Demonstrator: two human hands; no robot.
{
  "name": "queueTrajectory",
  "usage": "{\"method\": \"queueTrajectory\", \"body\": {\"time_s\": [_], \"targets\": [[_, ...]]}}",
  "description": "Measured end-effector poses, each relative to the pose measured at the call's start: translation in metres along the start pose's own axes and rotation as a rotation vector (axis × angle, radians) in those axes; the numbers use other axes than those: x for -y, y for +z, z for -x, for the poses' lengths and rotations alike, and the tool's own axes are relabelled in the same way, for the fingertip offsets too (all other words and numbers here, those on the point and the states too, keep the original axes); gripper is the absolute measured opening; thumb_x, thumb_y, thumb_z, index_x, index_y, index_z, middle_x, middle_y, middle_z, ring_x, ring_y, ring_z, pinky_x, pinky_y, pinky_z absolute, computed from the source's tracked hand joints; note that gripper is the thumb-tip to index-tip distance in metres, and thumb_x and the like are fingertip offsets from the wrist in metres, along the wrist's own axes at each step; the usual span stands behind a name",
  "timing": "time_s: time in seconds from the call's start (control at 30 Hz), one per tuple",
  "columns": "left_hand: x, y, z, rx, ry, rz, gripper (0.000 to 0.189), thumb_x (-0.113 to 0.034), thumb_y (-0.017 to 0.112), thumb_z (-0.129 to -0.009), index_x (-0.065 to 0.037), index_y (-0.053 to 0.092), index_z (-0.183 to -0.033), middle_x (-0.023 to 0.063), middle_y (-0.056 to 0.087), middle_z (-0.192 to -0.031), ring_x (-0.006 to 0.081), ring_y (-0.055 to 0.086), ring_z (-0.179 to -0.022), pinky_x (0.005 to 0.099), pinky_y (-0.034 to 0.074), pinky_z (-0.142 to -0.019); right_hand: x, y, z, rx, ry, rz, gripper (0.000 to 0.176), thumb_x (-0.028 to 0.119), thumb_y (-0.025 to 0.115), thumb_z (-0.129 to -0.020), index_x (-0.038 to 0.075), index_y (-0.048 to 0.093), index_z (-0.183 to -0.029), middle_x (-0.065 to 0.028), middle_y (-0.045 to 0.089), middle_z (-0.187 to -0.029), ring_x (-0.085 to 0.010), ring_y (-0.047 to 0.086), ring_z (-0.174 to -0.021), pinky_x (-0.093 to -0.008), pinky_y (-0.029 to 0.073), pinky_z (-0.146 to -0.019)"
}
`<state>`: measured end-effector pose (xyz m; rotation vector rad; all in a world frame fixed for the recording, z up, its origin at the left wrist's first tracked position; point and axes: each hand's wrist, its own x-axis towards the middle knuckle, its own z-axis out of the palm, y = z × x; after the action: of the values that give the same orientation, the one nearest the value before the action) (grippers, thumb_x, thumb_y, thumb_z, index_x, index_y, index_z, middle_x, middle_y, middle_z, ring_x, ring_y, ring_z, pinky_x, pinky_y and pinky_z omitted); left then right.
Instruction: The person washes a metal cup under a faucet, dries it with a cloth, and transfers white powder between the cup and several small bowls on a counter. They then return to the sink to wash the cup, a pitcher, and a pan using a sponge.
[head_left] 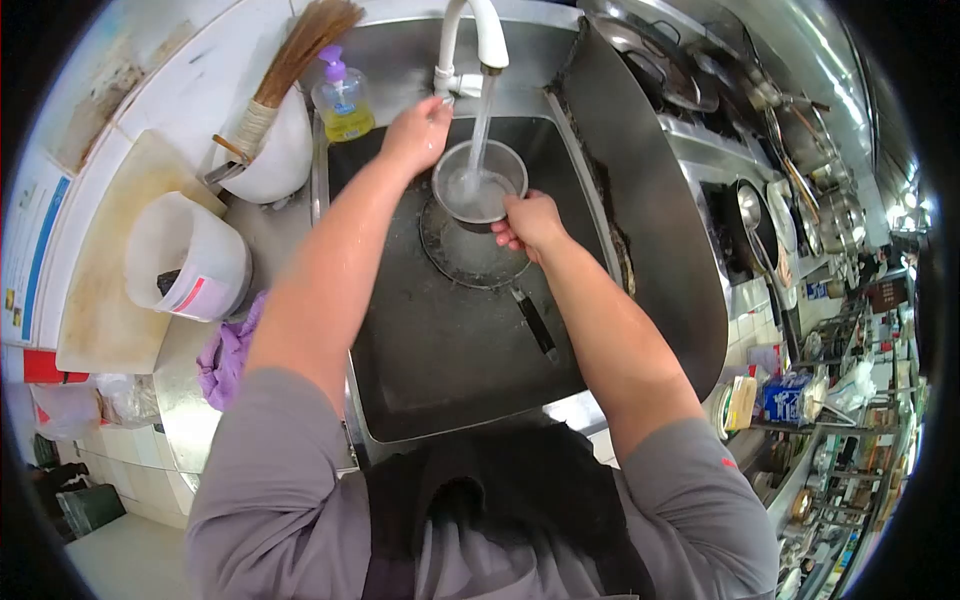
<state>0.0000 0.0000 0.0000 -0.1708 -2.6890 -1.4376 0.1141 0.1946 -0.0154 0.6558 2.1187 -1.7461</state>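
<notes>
My right hand [530, 224] grips a round metal bowl [512, 163] by its rim, fingers under it and thumb at the edge. Water runs from the white faucet [491, 42] straight into the bowl, which holds some water. At the base of the faucet, my left hand [418, 135] is closed on the small tap lever [446, 99]. Beneath the bowl, a round metal disc [470, 262] lies on the floor of the dark sink [440, 370]; the bowl hides part of it. A black-handled utensil [534, 325] rests beside the disc.
Left of the sink are a soap bottle [344, 104], a white container with a brush [270, 150], a white bucket [190, 255], a cutting board [100, 290] and a purple cloth [228, 355]. A metal partition [660, 220] rises on the right, with pans [748, 225] beyond.
</notes>
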Motion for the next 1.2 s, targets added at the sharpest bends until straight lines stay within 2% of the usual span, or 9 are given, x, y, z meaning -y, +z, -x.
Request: {"method": "queueTrajectory", "body": {"time_s": [0.17,0.2,0.37,0.63,0.8,0.87,0.97,1.03,1.2], "targets": [[-0.023,0.020,-0.037,0.137,0.303,-0.398,0.052,-0.038,0.048,-0.099,-0.016,0.047,-0.146,0.0198,0.058,-0.135,0.0372,0.056,-0.124,0.0418,0.043,-0.106,0.002,-0.001,0.000,0.066,0.055,-0.072,0.038,0.021,0.052,-0.097,-0.004,0.047,-0.125,-0.0156,0.067,-0.082,-0.0180,0.062,-0.052,-0.0285,0.043,-0.041],[-0.025,0.024,-0.053,0.248,0.350,-0.545,0.058,-0.035,0.045,-0.099,-0.014,0.035,-0.152,0.0178,0.045,-0.148,0.0361,0.053,-0.128,0.0429,0.043,-0.106,0.008,-0.002,0.004,0.071,0.051,-0.059,0.026,0.017,0.047,-0.097,-0.001,0.046,-0.116,-0.0108,0.065,-0.078,-0.0164,0.061,-0.054,-0.0296,0.046,-0.047],[-0.012,0.076,-0.088,0.244,0.203,-0.689,0.063,-0.029,0.045,-0.098,-0.005,0.026,-0.153,0.0123,0.021,-0.163,0.0350,0.041,-0.139,0.0434,0.039,-0.111,-0.006,-0.011,-0.011,0.074,0.042,-0.135,0.033,0.016,0.049,-0.097,-0.002,0.044,-0.124,-0.0142,0.066,-0.081,-0.0180,0.063,-0.055,-0.0287,0.048,-0.045],[-0.025,0.074,-0.094,0.242,0.249,-0.779,0.064,-0.031,0.048,-0.099,-0.005,0.026,-0.154,0.0179,0.023,-0.161,0.0372,0.043,-0.138,0.0453,0.039,-0.111,-0.009,-0.007,-0.009,-0.043,-0.076,-0.138,0.048,0.014,0.049,-0.096,-0.003,0.036,-0.140,-0.0160,0.068,-0.085,-0.0185,0.065,-0.056,-0.0275,0.050,-0.045],[0.013,0.062,-0.058,0.152,0.284,0.091,0.049,-0.031,0.053,-0.099,-0.005,0.050,-0.141,0.0192,0.058,-0.135,0.0269,0.055,-0.128,0.0390,0.047,-0.101,-0.002,-0.034,0.026,-0.190,-0.291,0.086,0.066,0.013,0.050,-0.096,0.004,0.020,-0.154,-0.0246,0.069,-0.100,-0.0293,0.071,-0.067,-0.0382,0.056,-0.062],[0.010,0.060,0.007,0.247,-0.118,0.660,0.039,-0.025,0.050,-0.103,-0.007,0.054,-0.136,0.0063,0.066,-0.117,0.0160,0.064,-0.101,0.0324,0.053,-0.083,-0.001,-0.046,0.039,-0.293,-0.442,0.321,0.066,0.011,0.048,-0.096,0.008,0.019,-0.155,-0.0283,0.067,-0.106,-0.0374,0.070,-0.080,-0.0436,0.055,-0.075],[0.008,0.059,0.092,0.510,-0.470,0.790,0.034,-0.019,0.050,-0.101,-0.010,0.054,-0.134,0.0082,0.066,-0.121,0.0210,0.067,-0.103,0.0381,0.056,-0.077,0.005,-0.052,0.070,-0.419,-0.700,0.544,0.067,0.008,0.046,-0.095,0.016,0.019,-0.156,-0.0302,0.064,-0.114,-0.0465,0.063,-0.104,-0.0491,0.049,-0.092],[-0.011,0.056,0.129,0.606,-0.432,0.862,0.040,-0.025,0.058,-0.100,0.000,0.052,-0.131,0.0127,0.065,-0.124,0.0255,0.068,-0.104,0.0366,0.055,-0.081,0.010,-0.055,0.086,-0.414,-0.764,0.548,0.067,0.005,0.047,-0.094,0.014,0.022,-0.155,-0.0292,0.062,-0.120,-0.0443,0.062,-0.109,-0.0467,0.049,-0.095],[-0.038,0.040,0.168,0.700,-0.334,1.038,0.048,-0.030,0.059,-0.100,0.000,0.050,-0.136,0.0152,0.063,-0.126,0.0251,0.066,-0.106,0.0353,0.053,-0.084,0.005,-0.057,0.107,-0.502,-1.147,0.579,0.070,-0.003,0.052,-0.086,0.011,0.032,-0.152,-0.0261,0.053,-0.136,-0.0413,0.053,-0.125,-0.0432,0.045,-0.103]]}}
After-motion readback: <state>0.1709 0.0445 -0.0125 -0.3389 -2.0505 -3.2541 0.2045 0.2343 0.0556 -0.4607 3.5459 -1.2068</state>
